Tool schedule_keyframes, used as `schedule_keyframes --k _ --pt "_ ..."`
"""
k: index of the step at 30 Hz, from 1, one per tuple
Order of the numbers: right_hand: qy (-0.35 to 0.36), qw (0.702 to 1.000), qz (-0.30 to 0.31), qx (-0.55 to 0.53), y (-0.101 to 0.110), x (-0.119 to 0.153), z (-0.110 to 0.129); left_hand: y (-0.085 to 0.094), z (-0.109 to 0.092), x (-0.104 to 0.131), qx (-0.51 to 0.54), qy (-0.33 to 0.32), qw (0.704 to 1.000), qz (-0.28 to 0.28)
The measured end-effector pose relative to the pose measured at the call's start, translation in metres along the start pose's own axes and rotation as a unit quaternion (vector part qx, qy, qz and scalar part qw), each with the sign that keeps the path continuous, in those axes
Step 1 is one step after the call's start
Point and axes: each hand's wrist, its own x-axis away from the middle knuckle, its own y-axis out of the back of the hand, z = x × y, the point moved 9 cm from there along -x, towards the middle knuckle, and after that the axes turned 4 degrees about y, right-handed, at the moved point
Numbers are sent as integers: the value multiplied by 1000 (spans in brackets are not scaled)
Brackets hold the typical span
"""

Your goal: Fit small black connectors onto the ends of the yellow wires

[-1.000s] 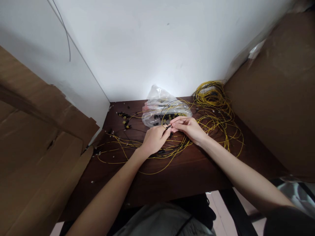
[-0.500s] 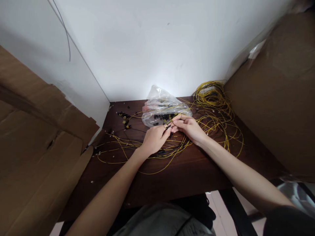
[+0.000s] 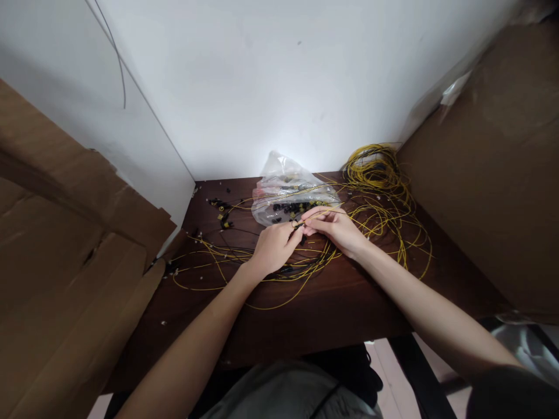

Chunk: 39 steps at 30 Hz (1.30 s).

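Thumb and fingers of my left hand (image 3: 275,247) are closed on a small black piece at the middle of the dark brown table (image 3: 332,314). Close against it on the right, my right hand (image 3: 334,228) pinches a thin yellow wire that runs to the black piece. Just behind both hands lies a clear plastic bag (image 3: 277,169) with black and yellow pieces in it. Yellow wires (image 3: 279,305) loop over the table beneath and around my hands. The fingertips partly hide the black piece.
A thick coil of yellow wire (image 3: 371,166) lies at the back right. Black and yellow connectors (image 3: 225,218) are at the back left. Cardboard (image 3: 78,262) stands on the left, and a large brown carton (image 3: 489,174) on the right. A white wall (image 3: 262,81) rises behind.
My right hand's fingers have shifted slightly left and drawn closer together, nearer my left fingertips. My left hand has hardly moved.
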Motion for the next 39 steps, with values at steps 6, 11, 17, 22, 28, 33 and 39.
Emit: schedule_keyframes --k 6,11,17,22,28,33,39 --pt "-10 1000 -4 -14 1 0 -3 -1 0 0 2 1 1000 1" --pt "-31 998 -25 -41 2 0 -5 -1 0 -1 3 3 1000 4" --pt "-17 999 -23 -20 1 0 0 -1 1 -1 15 7 1000 9" --pt "-5 1000 -9 7 2 -1 -1 0 1 -1 24 6 1000 4" --pt "-1 1000 -8 20 3 -1 -2 0 1 -1 23 11 1000 7" --pt "-7 1000 -9 7 3 -1 -3 0 2 -1 26 15 1000 9" --pt "-26 999 -20 -32 2 0 -5 0 2 -1 29 18 999 13"
